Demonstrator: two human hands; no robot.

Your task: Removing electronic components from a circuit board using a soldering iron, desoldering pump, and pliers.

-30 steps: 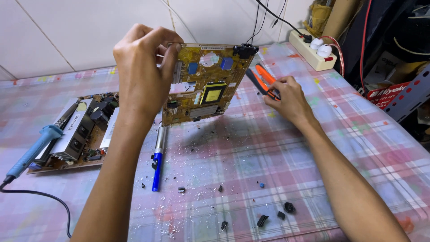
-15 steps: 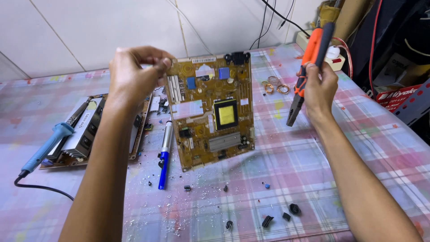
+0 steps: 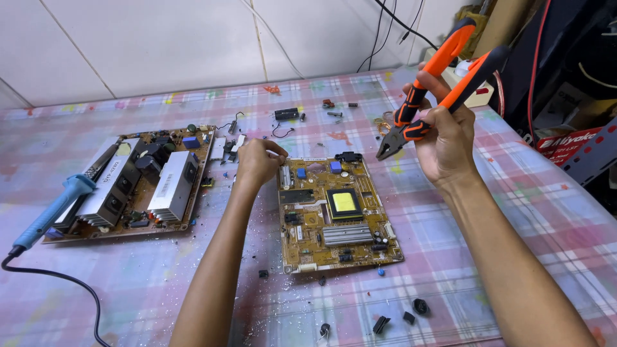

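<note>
- Yellow-brown rectangular circuit board [image 3: 337, 215] lies flat on checked tablecloth [image 3: 501, 212]; left hand [image 3: 257, 160] pinches its top-left corner.
- Right hand [image 3: 443, 138] wrapped round orange-handled pliers [image 3: 437, 83], raised above board.
- Black clipped bits [image 3: 402, 316] lie scattered; many parts remain on board.

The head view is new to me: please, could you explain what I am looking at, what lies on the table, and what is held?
A camera worn on a person's head looks down at their two bare hands; there is no machine. The left hand touches the top left corner of a yellow circuit board lying flat on the checked table. The right hand holds orange pliers raised above the table. At the left lie a second, darker board and a blue soldering iron. Small black parts are scattered near the front edge.
</note>
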